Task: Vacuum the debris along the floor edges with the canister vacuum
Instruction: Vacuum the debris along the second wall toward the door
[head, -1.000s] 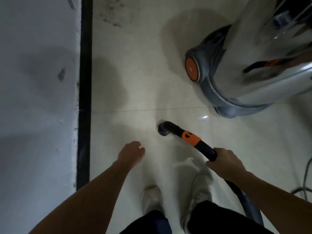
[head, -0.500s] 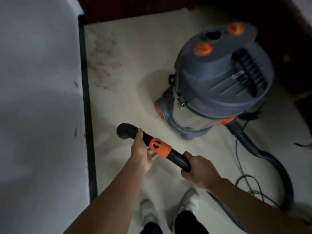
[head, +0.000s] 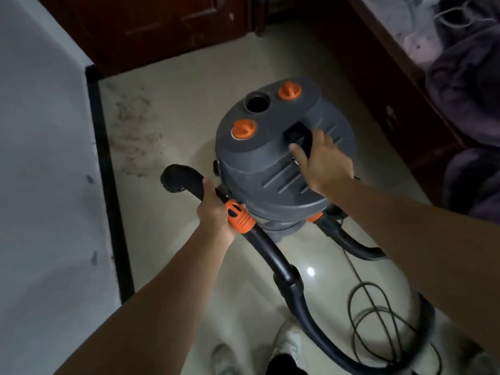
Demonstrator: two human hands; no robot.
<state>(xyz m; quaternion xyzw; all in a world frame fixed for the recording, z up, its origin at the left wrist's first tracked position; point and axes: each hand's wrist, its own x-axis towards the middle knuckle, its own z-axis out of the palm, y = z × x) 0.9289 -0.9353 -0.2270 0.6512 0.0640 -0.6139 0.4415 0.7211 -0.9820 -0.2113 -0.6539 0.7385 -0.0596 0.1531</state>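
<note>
**Left hand (head: pixel 216 212) clamped on wand (head: pixel 266 246), right hand (head: pixel 326 162) flat on canister vacuum (head: pixel 259 169)**

Grips the black wand with fingers curled fully round it, just behind the brush nozzle (head: pixel 180 180) and against the orange collar (head: pixel 240 216). Holds the nozzle off the floor (head: pixel 189 85), bristles turned toward 9 o'clock. Lays the right hand open over the carry handle (head: pixel 296 135) on the lid, fingers straight and spread, thumb out toward 10 o'clock. Too blurred at the fingertips to tell whether pressing or only touching.

Stands upright at frame centre: grey domed lid, two orange knobs (head: pixel 244 129), an open round port (head: pixel 257 102) at 12 o'clock on the top. Loops the black hose (head: pixel 305 307) from 5 o'clock of the canister round to the wand, beside a coiled power cord (head: pixel 378 315).

Lies at 10 o'clock from the canister: grey dusty debris (head: pixel 135 131), scattered on the pale tiles just beside the black baseboard (head: pixel 108 190) under the white wall (head: pixel 40 158).
</note>
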